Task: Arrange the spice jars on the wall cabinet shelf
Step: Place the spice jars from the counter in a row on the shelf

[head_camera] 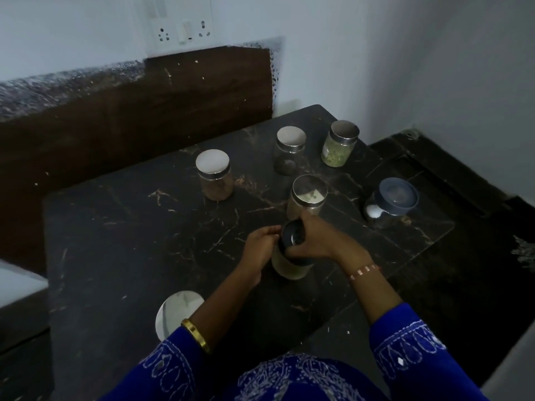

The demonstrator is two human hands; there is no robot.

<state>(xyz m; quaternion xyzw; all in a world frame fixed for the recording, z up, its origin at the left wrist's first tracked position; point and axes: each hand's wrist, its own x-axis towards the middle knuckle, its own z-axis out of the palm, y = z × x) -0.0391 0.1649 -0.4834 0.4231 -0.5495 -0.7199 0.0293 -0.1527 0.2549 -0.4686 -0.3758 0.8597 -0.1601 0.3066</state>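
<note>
A glass spice jar with a black lid (293, 264) stands near the middle of the dark marble counter (121, 227). My left hand (260, 244) holds its side and my right hand (314, 237) grips the lid from above. Behind it stand several steel-lidded jars: one with brown powder (215, 176), an almost empty one (289, 149), one with green seeds (340, 144) and one close behind my right hand (307, 198). A jar with a blue plastic lid (392, 202) lies to the right. No wall cabinet shelf is in view.
A round steel lid or jar top (176, 312) shows by my left forearm. A brown wooden panel (144, 111) backs the counter, with a socket board (181, 26) on the wall above. The counter steps down to a lower dark ledge (451, 175) at the right.
</note>
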